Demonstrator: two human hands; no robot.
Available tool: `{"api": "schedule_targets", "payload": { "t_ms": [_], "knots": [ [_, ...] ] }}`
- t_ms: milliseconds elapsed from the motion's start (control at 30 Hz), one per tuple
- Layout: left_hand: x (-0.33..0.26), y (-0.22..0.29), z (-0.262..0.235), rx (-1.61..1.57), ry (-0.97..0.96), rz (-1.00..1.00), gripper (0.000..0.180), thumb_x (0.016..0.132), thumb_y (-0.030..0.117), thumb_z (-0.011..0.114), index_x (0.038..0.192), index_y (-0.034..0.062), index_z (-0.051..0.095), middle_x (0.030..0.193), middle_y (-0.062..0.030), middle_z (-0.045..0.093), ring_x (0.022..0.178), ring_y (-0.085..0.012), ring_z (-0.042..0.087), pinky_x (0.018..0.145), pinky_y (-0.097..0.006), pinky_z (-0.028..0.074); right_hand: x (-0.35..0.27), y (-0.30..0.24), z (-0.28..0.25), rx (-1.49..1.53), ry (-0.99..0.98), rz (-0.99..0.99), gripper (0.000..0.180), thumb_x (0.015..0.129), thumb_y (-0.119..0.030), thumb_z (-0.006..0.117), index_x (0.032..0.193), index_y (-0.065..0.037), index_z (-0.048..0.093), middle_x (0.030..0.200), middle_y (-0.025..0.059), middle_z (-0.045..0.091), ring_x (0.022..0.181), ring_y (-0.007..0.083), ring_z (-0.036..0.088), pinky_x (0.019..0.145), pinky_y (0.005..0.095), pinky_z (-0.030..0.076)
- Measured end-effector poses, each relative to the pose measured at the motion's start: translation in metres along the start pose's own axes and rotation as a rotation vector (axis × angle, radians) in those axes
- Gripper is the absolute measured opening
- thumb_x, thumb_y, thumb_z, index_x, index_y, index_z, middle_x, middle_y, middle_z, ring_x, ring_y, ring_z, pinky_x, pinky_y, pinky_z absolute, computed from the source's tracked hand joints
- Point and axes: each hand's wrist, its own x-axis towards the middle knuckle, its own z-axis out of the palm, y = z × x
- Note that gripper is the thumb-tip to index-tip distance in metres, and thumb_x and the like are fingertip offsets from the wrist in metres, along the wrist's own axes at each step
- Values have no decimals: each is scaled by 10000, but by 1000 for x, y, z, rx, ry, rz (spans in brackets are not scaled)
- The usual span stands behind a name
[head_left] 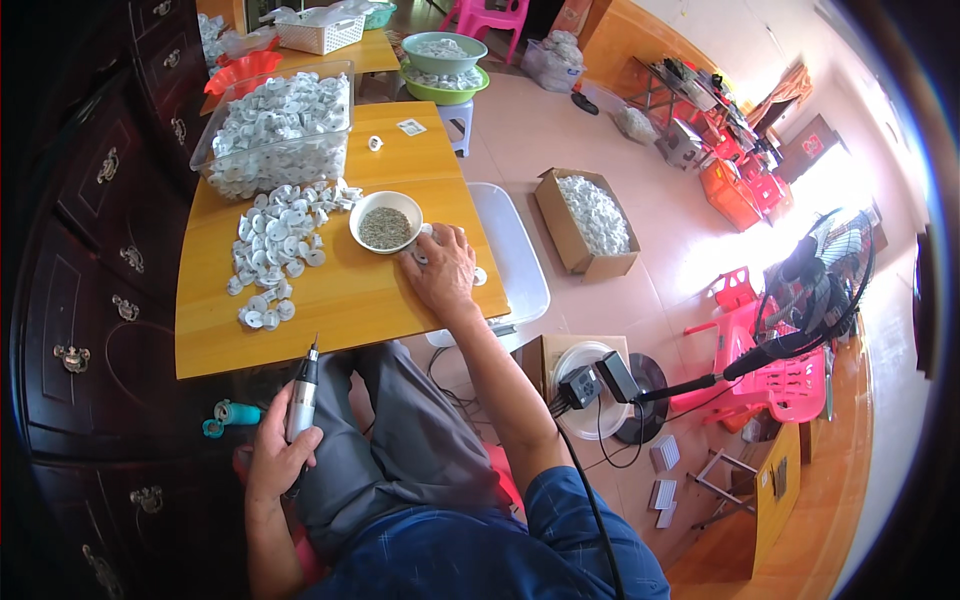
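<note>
My left hand is wrapped round a silver-and-black electric screwdriver, over my lap beside the table edge; its thin bit points up and away from me. My right hand rests on the yellow table, with its fingers bent round a small white plastic part. Just left of that hand stands a white bowl of tiny grey pieces that look like screws. A loose heap of round white plastic parts lies left of the bowl. Another white part sits right of my hand.
A clear bin heaped with white parts stands at the table's far side. Right of the table are a translucent tub and a cardboard box of white pieces. A black fan, pink chairs and a turquoise bottle surround me.
</note>
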Motion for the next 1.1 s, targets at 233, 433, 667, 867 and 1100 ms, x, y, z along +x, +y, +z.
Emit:
{"api": "schedule_targets", "payload": {
  "t_ms": [233,433,667,867,1100],
  "knots": [
    [-1,1,0,-12,8,-26,674,869,70,625,1483,-8,359,910,-44,572,569,-59,519,512,-207,447,0,2,2,1,33,-12,295,802,-304,708,1032,-120,703,1197,124,585,1202,335,491,956,525,397],
    [-1,3,2,-18,14,-47,670,867,68,632,1482,9,370,923,-42,570,567,-62,519,517,-211,446,1,5,2,-19,36,-13,285,792,-266,697,1046,-136,701,1184,105,592,1185,321,507,949,511,405],
    [-2,2,-1,-38,8,-85,679,851,66,669,1477,30,406,1012,-47,560,642,-61,518,532,-221,464,4,3,-1,-27,-22,24,312,805,-232,685,1105,-147,688,1221,107,605,1215,332,513,993,504,412],
    [-2,4,0,-15,5,-86,686,855,73,672,1484,38,402,1024,-46,569,654,-61,529,539,-222,476,6,7,0,-30,17,20,267,790,-239,702,1043,-156,684,1155,89,607,1167,321,525,947,500,413],
    [0,2,-1,9,-4,-39,685,868,91,654,1489,18,373,934,-44,562,567,-65,529,512,-218,452,6,12,5,-37,36,-4,281,779,-232,706,1050,-161,682,1144,77,606,1160,314,527,937,495,419]
  ]
}}
